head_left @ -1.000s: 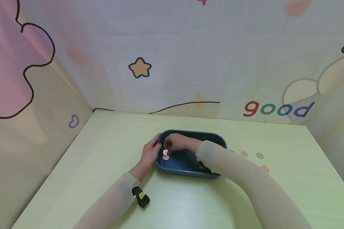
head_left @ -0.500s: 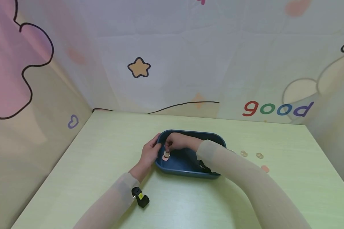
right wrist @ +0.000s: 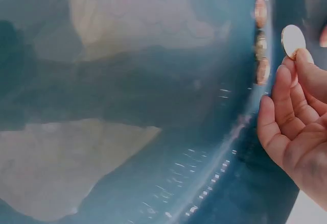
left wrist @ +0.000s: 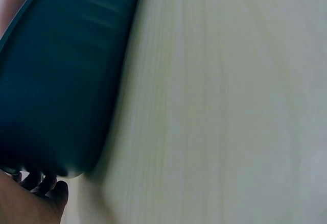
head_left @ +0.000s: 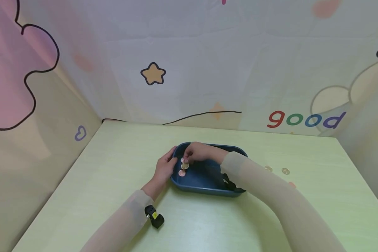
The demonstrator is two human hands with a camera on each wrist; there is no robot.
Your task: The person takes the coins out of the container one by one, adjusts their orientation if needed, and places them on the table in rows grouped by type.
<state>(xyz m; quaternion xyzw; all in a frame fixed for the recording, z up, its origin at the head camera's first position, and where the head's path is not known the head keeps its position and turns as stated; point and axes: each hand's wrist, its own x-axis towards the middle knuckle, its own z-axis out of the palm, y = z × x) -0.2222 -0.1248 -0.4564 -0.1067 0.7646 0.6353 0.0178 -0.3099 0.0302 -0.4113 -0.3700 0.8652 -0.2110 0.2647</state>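
A dark blue tray [head_left: 204, 176] lies on the table, and my left hand [head_left: 165, 168] grips its left end, thumb at the rim and fingers round the outside. Inside the tray, my right hand [head_left: 197, 153] pinches a round coin [right wrist: 293, 41] between thumb and fingertips. In the right wrist view, two copper-coloured coins [right wrist: 260, 12] and a golden coin [right wrist: 261, 44] between them form a row near the tray's end wall. From the head view, the held coin partly hides that row; a copper-coloured coin [head_left: 182, 173] shows nearest the front.
To the right of the tray, golden coins [head_left: 285, 171] and a copper-coloured coin [head_left: 291, 184] lie on the pale green table [head_left: 113, 157], partly behind my right sleeve [head_left: 271, 189]. A patterned cloth backdrop [head_left: 192, 80] stands behind.
My right hand has shifted toward the tray's far side and slightly right, carrying the held coin. A copper-coloured coin near the far side now shows. My left hand stays on the tray.
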